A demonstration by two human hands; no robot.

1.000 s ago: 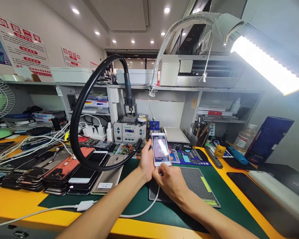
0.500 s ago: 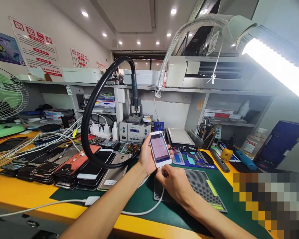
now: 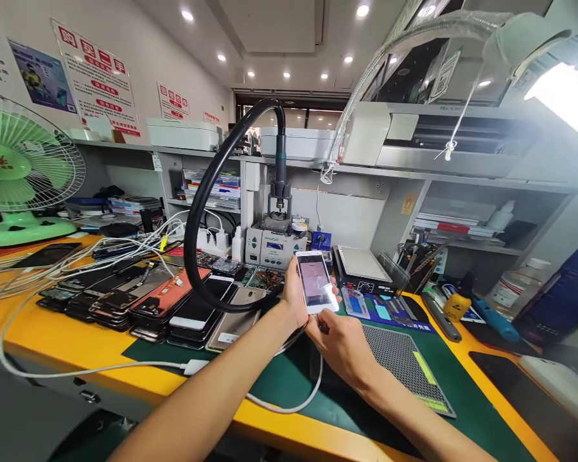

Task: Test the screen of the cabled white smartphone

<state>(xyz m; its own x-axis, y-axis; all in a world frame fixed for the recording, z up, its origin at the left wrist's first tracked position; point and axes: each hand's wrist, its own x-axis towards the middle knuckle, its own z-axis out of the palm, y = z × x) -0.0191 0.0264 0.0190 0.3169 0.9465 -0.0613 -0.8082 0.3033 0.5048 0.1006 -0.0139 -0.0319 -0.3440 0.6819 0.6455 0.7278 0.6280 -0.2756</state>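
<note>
My left hand (image 3: pixel 293 296) is wrapped round a white smartphone (image 3: pixel 316 280), its lit screen facing me and its top tilted slightly left. The fingertips show along the phone's right edge. Just below the phone's bottom edge, my right hand (image 3: pixel 344 343) is closed in a pinch on the end of a white charging cable (image 3: pixel 311 399). The fingers hide the plug, so I cannot tell how far it sits in the phone. From there the cable loops down over the green mat (image 3: pixel 293 378). A grey honeycomb pad (image 3: pixel 402 359) lies under and beside my right forearm.
Stacked phones and phone parts (image 3: pixel 144 301) fill the left side. A hot air station (image 3: pixel 274 247) with a thick black hose (image 3: pixel 197 212) arches behind my left hand. A heating plate (image 3: pixel 361 266) stands behind the phone. Tools and a bottle (image 3: pixel 520 282) are at right.
My view has turned a little left, so the bench appears shifted right and more of the green fan shows. Both hands keep their hold at the phone and cable.
</note>
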